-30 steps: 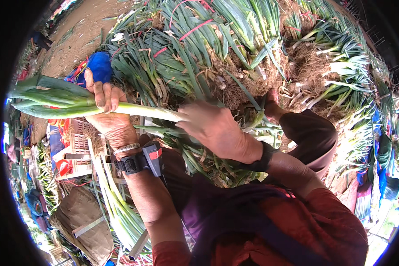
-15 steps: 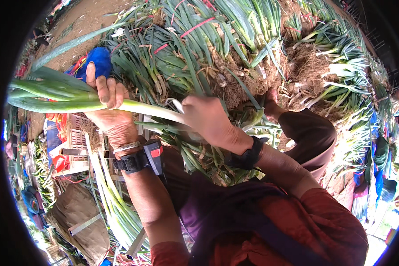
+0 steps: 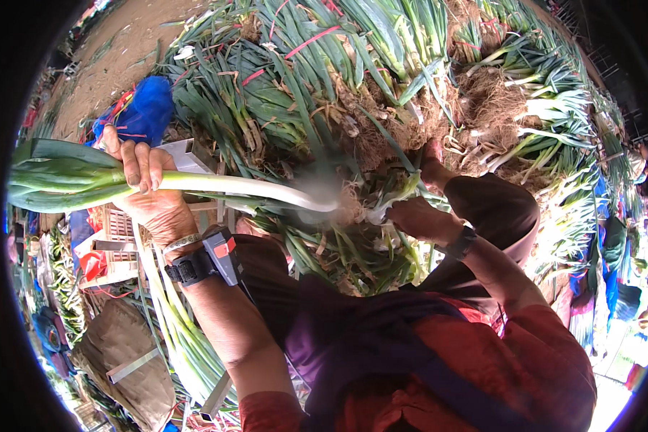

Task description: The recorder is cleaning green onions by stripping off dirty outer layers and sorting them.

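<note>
Along an edge of the brown ground [image 3: 126, 54] lie heaped leeks [image 3: 266, 101] and a blue bundle [image 3: 151, 108]. The left hand [image 3: 155, 205] grips one leek [image 3: 245, 186]; the right hand [image 3: 421, 219]'s hold cannot be told.

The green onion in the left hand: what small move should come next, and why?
Perhaps the left hand should carry the green onion toward the pale-stemmed bunch at lower left: the onion's white shaft looks smooth and bare, and the right hand is off it.
</note>
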Available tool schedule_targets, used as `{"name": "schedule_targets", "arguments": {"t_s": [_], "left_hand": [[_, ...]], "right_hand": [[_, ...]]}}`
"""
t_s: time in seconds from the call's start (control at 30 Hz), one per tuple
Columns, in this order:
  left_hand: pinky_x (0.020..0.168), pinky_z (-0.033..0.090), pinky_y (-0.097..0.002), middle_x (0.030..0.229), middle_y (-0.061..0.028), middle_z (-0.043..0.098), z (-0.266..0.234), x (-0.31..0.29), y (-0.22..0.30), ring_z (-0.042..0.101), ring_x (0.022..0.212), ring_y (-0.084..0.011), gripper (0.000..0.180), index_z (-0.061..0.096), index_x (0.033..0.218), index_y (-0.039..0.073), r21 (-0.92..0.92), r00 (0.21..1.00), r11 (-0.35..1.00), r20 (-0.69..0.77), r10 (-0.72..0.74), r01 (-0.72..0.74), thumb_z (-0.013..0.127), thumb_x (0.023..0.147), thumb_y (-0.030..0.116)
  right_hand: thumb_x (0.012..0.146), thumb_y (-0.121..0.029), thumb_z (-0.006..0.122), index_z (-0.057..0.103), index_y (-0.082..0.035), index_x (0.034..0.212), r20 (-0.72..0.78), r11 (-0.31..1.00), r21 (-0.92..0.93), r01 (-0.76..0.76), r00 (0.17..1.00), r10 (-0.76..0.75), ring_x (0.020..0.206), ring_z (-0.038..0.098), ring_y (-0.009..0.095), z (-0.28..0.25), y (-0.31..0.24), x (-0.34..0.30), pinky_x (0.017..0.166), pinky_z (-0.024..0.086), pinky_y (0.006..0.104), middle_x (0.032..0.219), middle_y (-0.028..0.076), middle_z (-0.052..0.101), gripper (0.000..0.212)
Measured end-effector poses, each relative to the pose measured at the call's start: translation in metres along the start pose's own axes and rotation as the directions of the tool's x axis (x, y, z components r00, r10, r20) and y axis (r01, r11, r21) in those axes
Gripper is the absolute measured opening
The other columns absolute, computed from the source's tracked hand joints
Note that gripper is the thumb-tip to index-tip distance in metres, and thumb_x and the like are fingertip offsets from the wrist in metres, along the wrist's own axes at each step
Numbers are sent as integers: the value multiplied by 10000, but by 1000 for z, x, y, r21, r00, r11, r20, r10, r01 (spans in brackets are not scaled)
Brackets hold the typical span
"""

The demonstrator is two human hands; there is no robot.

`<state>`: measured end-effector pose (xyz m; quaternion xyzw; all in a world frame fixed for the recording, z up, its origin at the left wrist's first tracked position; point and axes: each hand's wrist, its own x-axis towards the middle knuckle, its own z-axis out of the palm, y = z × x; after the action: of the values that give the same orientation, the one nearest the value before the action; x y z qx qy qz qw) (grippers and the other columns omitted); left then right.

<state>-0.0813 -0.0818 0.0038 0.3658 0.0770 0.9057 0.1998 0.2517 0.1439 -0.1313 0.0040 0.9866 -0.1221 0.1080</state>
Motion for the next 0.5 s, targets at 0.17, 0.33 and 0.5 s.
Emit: {"name": "schedule_targets", "arguments": {"t_s": [0.17, 0.33, 0.5], "left_hand": [[381, 316, -184, 565, 29, 371, -20, -6, 0, 340, 442, -54, 384, 473, 1217, -85, 146, 990, 988, -131, 58, -39, 460, 942, 183], [369, 317, -179, 613, 40, 421, -13, -8, 4, 390, 474, -53, 627, 565, 1089, 74, 139, 813, 984, -583, -8, 109, 542, 812, 636], [447, 417, -181, 679, 36, 525, -3, -14, -10, 480, 517, -59, 497, 496, 1232, 155, 440, 751, 871, -646, 138, 219, 522, 891, 515]], "right_hand": [[799, -188, 628, 572, -42, 1052, -537, 943, 330, 48, 831, 145, 769, 615, 336, -48, -38, 34, 636, 505, 413, 898, 161, 623, 297], [812, -279, 643, 525, -35, 1080, -515, 988, 122, 94, 857, -18, 971, 551, 340, -50, -94, 74, 843, 419, 465, 994, 160, 589, 380], [874, -168, 618, 542, 9, 973, -386, 661, 722, 204, 912, 139, 675, 554, 302, -26, -104, 85, 582, 442, 366, 816, 150, 552, 217]]}}
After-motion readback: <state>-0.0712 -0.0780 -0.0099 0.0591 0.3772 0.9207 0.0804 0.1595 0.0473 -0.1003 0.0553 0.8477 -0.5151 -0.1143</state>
